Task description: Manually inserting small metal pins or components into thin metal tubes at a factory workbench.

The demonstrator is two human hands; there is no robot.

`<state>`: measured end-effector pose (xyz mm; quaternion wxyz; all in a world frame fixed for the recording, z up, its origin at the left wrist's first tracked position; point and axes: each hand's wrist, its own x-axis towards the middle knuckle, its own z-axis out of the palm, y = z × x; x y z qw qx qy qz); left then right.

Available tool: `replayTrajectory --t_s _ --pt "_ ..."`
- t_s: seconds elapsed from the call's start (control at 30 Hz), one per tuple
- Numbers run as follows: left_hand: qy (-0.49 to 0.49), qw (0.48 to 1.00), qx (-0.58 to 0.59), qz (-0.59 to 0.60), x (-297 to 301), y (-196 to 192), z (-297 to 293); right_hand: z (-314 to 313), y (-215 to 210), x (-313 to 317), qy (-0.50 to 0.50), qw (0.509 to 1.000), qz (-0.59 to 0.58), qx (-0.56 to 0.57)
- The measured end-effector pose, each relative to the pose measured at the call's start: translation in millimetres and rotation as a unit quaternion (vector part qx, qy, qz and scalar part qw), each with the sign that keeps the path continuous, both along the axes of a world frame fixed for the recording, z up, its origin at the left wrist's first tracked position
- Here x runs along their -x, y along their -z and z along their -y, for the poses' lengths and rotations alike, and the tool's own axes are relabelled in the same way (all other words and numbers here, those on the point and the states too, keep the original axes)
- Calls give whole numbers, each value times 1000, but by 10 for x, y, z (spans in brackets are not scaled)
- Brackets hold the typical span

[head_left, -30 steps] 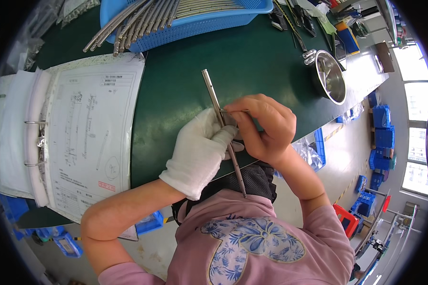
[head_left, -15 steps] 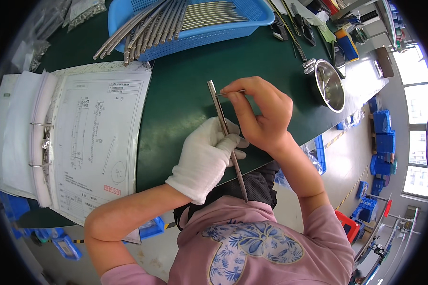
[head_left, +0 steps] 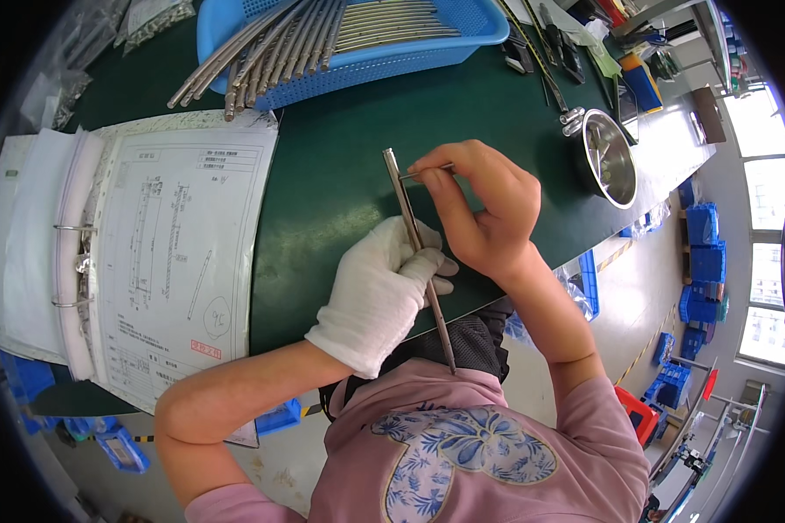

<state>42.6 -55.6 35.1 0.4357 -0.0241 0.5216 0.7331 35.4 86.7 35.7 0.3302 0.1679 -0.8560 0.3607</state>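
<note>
My left hand (head_left: 371,283), in a white glove, is closed around the middle of a long metal rod (head_left: 439,324). The rod slants from its far end over the green table down toward my lap. Bare, my right hand (head_left: 488,196) pinches a thin metal pin (head_left: 446,166) between thumb and fingers. The pin's tip meets the side of the rod a little below its far end; whether it sits in a hole is too small to tell.
A blue plastic basket (head_left: 358,72) of similar rods stands at the back. An open ring binder with a drawing (head_left: 179,253) lies at the left. At the right are a steel bowl (head_left: 595,193) with small parts and, farther back, tools. The green table (head_left: 323,174) ends near my waist.
Almost nothing differs. Both hands, with the rod and the pin, sit very slightly farther right in the picture, and the grips are the same.
</note>
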Motion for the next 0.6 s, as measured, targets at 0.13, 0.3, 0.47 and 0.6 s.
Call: replayTrajectory --t_s 0.13,0.3,0.47,0.6 --pt "7 1000 11 -2 -4 -5 6 4 46 -26 -17 999 -25 -30" --pt "3 1000 7 -13 -29 2 -2 -27 1 -22 -5 1000 15 -5" --pt "15 1000 14 -10 -2 33 9 -6 57 -66 -9 997 -48 -54" --pt "23 1000 14 -8 10 30 23 -25 38 -9 -5 999 23 26"
